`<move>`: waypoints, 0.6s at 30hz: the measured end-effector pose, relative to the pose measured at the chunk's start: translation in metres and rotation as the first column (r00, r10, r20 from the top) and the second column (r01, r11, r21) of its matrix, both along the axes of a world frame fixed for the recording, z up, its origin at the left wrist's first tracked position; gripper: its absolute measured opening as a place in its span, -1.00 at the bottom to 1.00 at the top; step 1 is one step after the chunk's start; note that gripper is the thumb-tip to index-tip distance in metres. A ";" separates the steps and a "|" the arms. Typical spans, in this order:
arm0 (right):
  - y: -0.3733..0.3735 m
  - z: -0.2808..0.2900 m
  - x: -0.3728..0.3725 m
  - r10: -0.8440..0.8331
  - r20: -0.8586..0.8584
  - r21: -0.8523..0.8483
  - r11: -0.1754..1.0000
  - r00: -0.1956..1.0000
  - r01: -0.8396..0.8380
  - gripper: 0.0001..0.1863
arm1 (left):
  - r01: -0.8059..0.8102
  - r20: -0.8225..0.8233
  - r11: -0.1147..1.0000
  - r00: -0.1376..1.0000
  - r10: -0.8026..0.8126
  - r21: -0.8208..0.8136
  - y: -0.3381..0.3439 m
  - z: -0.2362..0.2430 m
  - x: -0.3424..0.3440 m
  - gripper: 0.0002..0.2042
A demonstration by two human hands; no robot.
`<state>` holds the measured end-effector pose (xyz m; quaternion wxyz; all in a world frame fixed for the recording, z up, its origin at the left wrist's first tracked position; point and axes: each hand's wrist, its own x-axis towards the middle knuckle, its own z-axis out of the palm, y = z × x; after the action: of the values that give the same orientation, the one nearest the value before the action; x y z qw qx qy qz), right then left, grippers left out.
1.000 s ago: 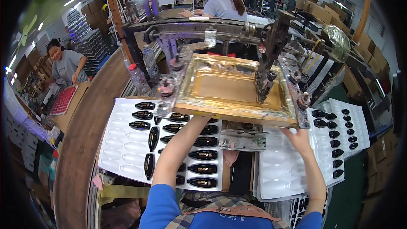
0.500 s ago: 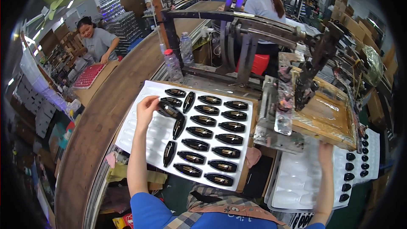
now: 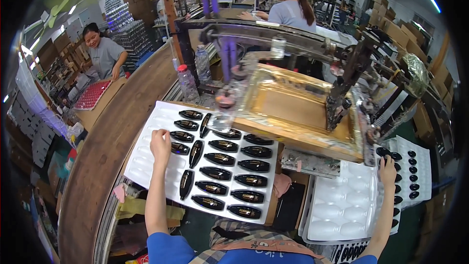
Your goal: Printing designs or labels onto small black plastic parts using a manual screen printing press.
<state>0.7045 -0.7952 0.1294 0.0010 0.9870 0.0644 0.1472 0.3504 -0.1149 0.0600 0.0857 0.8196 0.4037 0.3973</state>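
My left hand (image 3: pixel 160 147) is over the left part of a white moulded tray (image 3: pixel 139 160), its fingers curled and drawn together. Beside its fingertips are the left ends of two black spindle-shaped pieces (image 3: pixel 181 136); I see nothing held inside the hand. Glossy pieces of this kind, with gold printing, lie in columns across the tray, a few turned upright. My right hand (image 3: pixel 388 172) reaches to a second white tray (image 3: pixel 337 203) at the right. Its fingers close on the near end of a black oval piece (image 3: pixel 383 151) at the top of a column.
A wooden-framed printing screen (image 3: pixel 298 102) on a metal press stands between the trays, above a metal bed (image 3: pixel 310 164). A curved brown conveyor (image 3: pixel 100 161) runs along the left. Bottles (image 3: pixel 186 82) stand behind the left tray. Two people work farther back.
The screen frame has swung left, partly over the left tray. The piece from my left hand now lies in that tray. My right hand has moved out from under the frame to the black pieces.
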 end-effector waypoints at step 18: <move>0.198 0.053 -0.112 0.648 -0.030 0.769 0.501 0.761 -0.396 -0.61 | 0.954 0.304 0.282 0.298 -0.905 -0.097 -0.196 0.105 0.205 -0.80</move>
<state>0.5924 -0.5969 0.1828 -0.4436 0.8447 0.2993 -0.0062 0.5557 -0.3111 0.1649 0.4461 0.8387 -0.1143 0.2907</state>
